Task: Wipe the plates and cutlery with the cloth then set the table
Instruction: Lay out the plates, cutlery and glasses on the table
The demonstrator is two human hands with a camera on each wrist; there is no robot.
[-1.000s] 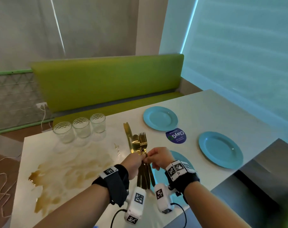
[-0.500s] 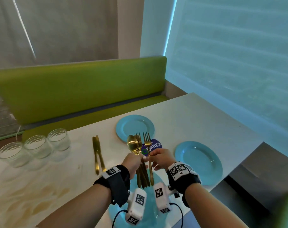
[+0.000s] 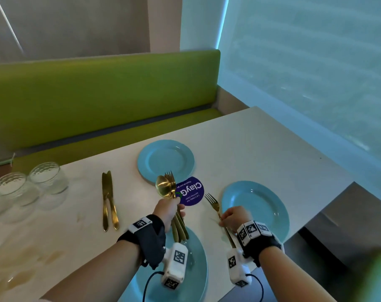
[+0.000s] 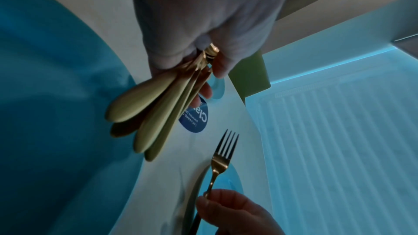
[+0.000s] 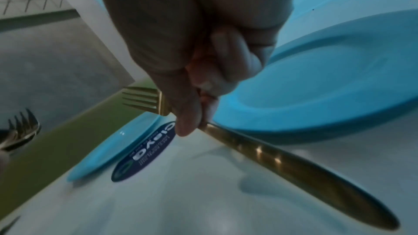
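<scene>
Where the round purple sticker (image 3: 190, 191) sits at the centre of the head view, its upside-down white print reads "ClayG", the rest hidden. Just left of it, the left hand (image 3: 168, 211) clasps a bundle of gold spoons and forks (image 3: 166, 187) above the near blue plate (image 3: 198, 264). Lower right of the sticker, the right hand (image 3: 234, 216) pinches a single gold fork (image 3: 214, 205) beside the right blue plate (image 3: 272, 205) on the desk (image 3: 261, 153).

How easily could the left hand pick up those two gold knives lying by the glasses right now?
Probably not easily. The left hand already grips a bundle of gold cutlery, so its fingers are full. The knives lie in the open on the table, with nothing over them.
</scene>
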